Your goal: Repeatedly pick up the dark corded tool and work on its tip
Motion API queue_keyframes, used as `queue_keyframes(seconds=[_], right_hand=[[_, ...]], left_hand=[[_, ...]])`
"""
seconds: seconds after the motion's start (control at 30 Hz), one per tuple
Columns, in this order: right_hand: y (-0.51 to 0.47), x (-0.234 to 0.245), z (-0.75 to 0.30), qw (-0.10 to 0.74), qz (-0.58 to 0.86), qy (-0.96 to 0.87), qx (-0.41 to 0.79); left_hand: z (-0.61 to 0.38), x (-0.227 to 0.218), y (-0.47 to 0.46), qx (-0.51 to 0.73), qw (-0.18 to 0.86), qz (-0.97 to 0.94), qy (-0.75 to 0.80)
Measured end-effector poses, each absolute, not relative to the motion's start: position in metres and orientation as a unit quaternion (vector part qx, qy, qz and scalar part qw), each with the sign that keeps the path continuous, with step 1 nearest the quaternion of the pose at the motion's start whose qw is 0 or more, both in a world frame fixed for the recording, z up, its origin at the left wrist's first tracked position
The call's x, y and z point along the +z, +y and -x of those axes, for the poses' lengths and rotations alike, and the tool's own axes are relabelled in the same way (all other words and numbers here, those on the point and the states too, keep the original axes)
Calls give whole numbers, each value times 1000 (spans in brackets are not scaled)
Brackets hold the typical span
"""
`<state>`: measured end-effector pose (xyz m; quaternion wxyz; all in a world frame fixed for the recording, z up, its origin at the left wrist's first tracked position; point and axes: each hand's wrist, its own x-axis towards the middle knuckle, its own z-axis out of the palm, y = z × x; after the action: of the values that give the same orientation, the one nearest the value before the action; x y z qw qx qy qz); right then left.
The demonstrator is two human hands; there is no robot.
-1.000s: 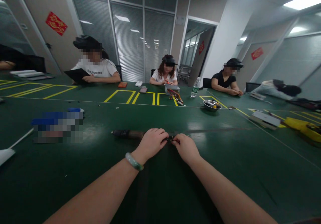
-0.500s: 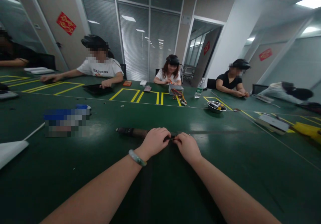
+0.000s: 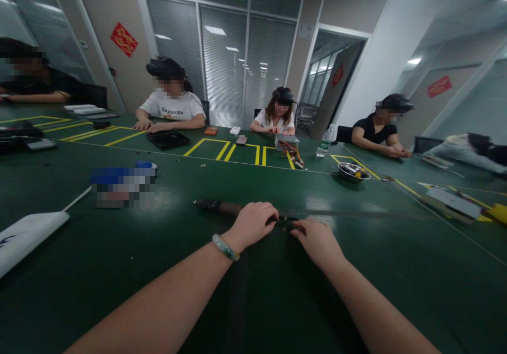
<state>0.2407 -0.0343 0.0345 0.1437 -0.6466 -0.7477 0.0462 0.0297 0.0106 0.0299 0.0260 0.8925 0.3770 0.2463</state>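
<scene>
A dark rod-shaped tool (image 3: 227, 208) with a brown body, black collar and narrow metal tip lies on the green table, tip to the left; its exact kind is unclear. My left hand (image 3: 255, 224), palm down with a jade-like bangle at the wrist, is closed around its right end and hides that part. From under those fingers a thin black cord-like piece (image 3: 288, 218) runs to the right. Its other end meets the bent fingertips of my right hand (image 3: 317, 238), which are pinched on it. A tiny light speck shows between the hands.
Left of the hands lie a white pouch (image 3: 35, 238) and a blurred blue-and-white packet (image 3: 122, 182). Across the table are a steel bowl (image 3: 354, 173) of small items, a water bottle (image 3: 325, 142), a grey box with coloured wires (image 3: 287, 143), and several seated people.
My right hand has drawn back to the right, widening the gap between the hands and exposing the black cord-like piece. My left hand stays on the tool. The view has turned slightly left.
</scene>
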Motion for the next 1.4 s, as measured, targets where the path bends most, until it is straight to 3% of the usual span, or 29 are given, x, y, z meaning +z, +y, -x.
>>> queue_keyframes(seconds=[0.13, 0.4, 0.83, 1.17, 1.4], right_hand=[[-34, 36, -245, 129, 645, -750, 68], [-25, 25, -230, 269, 596, -755, 48], [-19, 16, -234, 311, 545, -778, 28], [-6, 13, -236, 253, 503, -825, -41], [5, 11, -238, 191, 488, -852, -9]], left_hand=[[-29, 31, 10, 252, 35, -891, 377], [-29, 32, 11, 253, 33, -890, 378], [-27, 31, 11, 265, 34, -889, 371], [-26, 30, 10, 257, 27, -891, 372], [-24, 31, 10, 243, 15, -895, 374]])
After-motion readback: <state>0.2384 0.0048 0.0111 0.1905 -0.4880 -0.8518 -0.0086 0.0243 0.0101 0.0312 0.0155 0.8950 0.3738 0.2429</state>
